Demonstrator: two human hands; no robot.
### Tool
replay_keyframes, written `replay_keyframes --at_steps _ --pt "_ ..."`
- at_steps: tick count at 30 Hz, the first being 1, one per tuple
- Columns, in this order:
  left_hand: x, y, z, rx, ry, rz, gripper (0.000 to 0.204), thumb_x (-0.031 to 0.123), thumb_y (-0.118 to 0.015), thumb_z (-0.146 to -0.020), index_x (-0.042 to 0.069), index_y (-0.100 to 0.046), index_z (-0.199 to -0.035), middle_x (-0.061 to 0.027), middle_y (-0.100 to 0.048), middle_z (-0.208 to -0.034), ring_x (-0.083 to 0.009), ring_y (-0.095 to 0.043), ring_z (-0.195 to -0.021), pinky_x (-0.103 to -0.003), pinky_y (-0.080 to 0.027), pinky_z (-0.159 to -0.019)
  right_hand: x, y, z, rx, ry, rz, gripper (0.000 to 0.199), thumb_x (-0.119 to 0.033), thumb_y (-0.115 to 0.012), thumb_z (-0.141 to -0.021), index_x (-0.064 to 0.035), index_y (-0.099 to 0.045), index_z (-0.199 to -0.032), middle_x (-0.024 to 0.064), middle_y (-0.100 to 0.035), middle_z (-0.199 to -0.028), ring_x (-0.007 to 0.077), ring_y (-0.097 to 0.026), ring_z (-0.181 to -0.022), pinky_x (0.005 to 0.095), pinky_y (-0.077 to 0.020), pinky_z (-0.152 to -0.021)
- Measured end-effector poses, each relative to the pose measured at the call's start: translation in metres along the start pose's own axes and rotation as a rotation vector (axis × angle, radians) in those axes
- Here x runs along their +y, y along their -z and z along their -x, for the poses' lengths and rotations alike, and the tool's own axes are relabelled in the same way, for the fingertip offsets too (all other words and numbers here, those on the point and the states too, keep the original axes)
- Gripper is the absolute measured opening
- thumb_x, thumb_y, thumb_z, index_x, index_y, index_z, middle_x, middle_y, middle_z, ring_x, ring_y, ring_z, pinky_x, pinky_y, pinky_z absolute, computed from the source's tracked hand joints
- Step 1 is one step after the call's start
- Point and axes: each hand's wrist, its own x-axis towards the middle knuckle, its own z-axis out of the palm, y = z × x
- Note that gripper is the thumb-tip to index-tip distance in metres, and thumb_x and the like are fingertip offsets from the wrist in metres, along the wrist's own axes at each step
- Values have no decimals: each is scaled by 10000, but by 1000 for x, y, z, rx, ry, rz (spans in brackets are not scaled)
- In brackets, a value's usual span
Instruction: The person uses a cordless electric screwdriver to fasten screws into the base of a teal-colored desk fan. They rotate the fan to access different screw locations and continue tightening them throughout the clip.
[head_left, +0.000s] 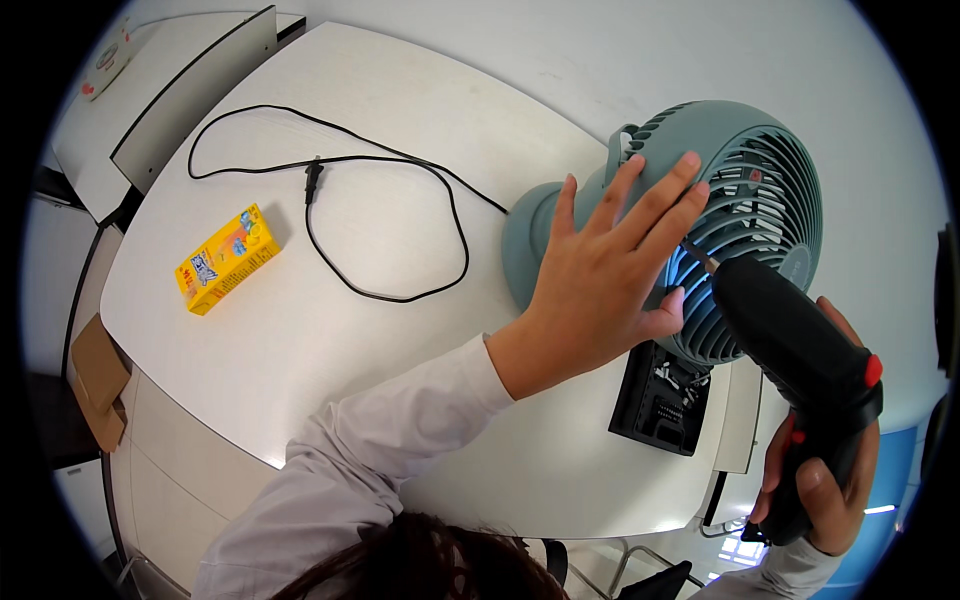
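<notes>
White wall (pixel 560 60) rises past the far side of our white table (pixel 300 350), and one green-gray fan (pixel 720 128) stands on the table's right side. We lay our left hand (pixel 610 270) on the fan with its fingers spread, maybe so it does not wobble. Our right hand (pixel 835 510) is wrapped around one black power screwdriver (pixel 795 345). It looks like we slant it so the thin metal tip (pixel 706 262) can get to the front bars; we cannot tell if it touches them. Our two hands are apart. One black tray (pixel 632 405) sits by the near side of the fan, likely so we can reach its small bits (pixel 680 385), which are too tiny to count. One black cord (pixel 385 299) loops over the left part of the table. Its one plug (pixel 313 182) lies loose, perhaps so the fan gets no power. One yellow box (pixel 228 260) lies farther left, well apart from the fan
</notes>
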Motion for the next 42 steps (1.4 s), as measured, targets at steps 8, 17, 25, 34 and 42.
replay_keyframes --at_steps 8,17,25,34,42 --pt "0 -1 0 7 -3 7 858 193 -690 -670 187 -386 -1472 -27 -344 -1567 -348 -395 -1383 -684 -326 -1023 -2 -1 0 5 0 -1 961 -387 -682 -819 54 -179 -1510 130 -541 -596 163 -538 -375 256 -489 -372" --pt "0 -1 0 5 1 -2 862 195 -689 -667 187 -385 -1474 -27 -337 -1570 -349 -384 -1390 -683 -324 -1026 0 -2 1 14 6 16 961 -401 -678 -818 50 -187 -1509 125 -540 -587 166 -547 -377 256 -497 -379" --pt "1 -2 0 5 1 2 866 193 -695 -662 187 -387 -1472 -25 -340 -1569 -347 -388 -1388 -678 -325 -1028 -1 0 1 -1 -8 19 952 -404 -674 -820 51 -194 -1506 126 -539 -585 169 -551 -379 258 -498 -381" --pt "2 -2 -1 2 2 10 863 195 -699 -663 185 -389 -1469 -25 -344 -1566 -340 -391 -1387 -676 -328 -1025 -3 -2 3 37 -11 8 957 -397 -681 -815 60 -195 -1502 129 -542 -588 165 -546 -377 255 -491 -377" --pt "-3 2 1 9 15 -28 858 188 -702 -663 182 -396 -1466 -25 -352 -1562 -339 -395 -1383 -673 -333 -1021 3 -1 -4 -20 5 -6 984 -411 -689 -807 60 -181 -1506 131 -547 -589 167 -553 -376 255 -501 -380"
